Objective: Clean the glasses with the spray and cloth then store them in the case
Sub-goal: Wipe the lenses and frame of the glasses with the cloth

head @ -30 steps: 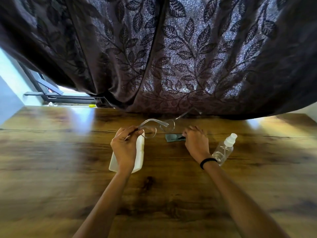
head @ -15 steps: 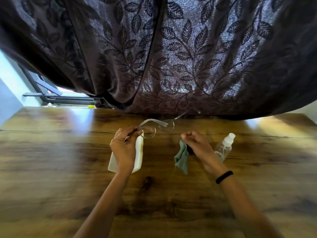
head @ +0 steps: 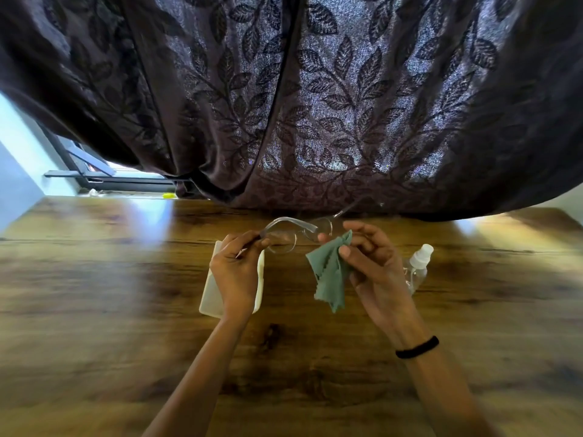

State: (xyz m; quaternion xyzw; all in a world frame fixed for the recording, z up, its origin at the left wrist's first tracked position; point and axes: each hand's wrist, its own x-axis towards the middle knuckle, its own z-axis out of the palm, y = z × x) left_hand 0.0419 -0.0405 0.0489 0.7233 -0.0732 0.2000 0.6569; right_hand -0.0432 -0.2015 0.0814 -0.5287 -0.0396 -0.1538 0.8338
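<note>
Clear-framed glasses (head: 291, 231) hang above the wooden table (head: 94, 310), held by one temple in my left hand (head: 236, 269). My right hand (head: 372, 263) grips a green cloth (head: 329, 272), its thumb pressing the cloth's top corner against the glasses' right lens; the rest of the cloth dangles. A white case (head: 209, 294) lies flat on the table, mostly hidden under my left hand. A small clear spray bottle (head: 418, 263) with a white cap lies on the table just right of my right hand.
A dark leaf-patterned curtain (head: 315, 105) hangs along the table's far edge, right behind the glasses. A window frame (head: 94, 178) shows at the back left. A black band sits on my right wrist.
My right hand picked the green cloth up off the table and raised it to the glasses' right lens. My left hand kept the glasses nearly still.
</note>
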